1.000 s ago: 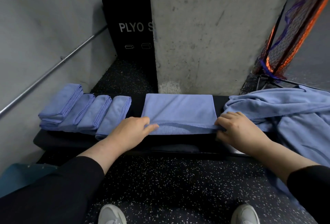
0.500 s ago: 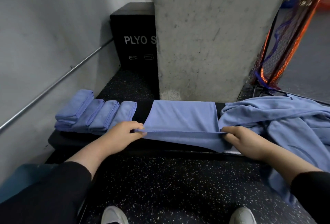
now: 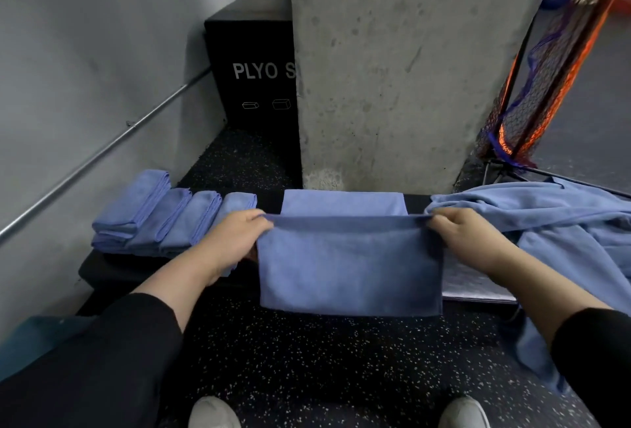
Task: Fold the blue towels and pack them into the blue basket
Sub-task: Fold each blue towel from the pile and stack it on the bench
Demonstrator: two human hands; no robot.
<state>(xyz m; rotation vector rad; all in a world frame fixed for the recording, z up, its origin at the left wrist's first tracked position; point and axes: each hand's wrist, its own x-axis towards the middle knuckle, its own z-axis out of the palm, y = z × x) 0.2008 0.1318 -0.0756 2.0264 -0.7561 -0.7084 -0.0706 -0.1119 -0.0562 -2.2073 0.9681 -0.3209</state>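
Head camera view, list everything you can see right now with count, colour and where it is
towel being folded: one, blue, held up by its top corners over the bench edge
folded towels: four, blue, row on the bench's left end
unfolded towels: a heap, blue, bench's right end
bench: one, black, across the middle
plyo box: one, black, white lettering, far corner
pillar: one, grey concrete, behind the bench
rail: one, metal, left wall
net: orange and dark mesh, upper right
shoes: two, grey, bottom edge
left hand: pinches the towel's left corner
right hand: pinches its right corner
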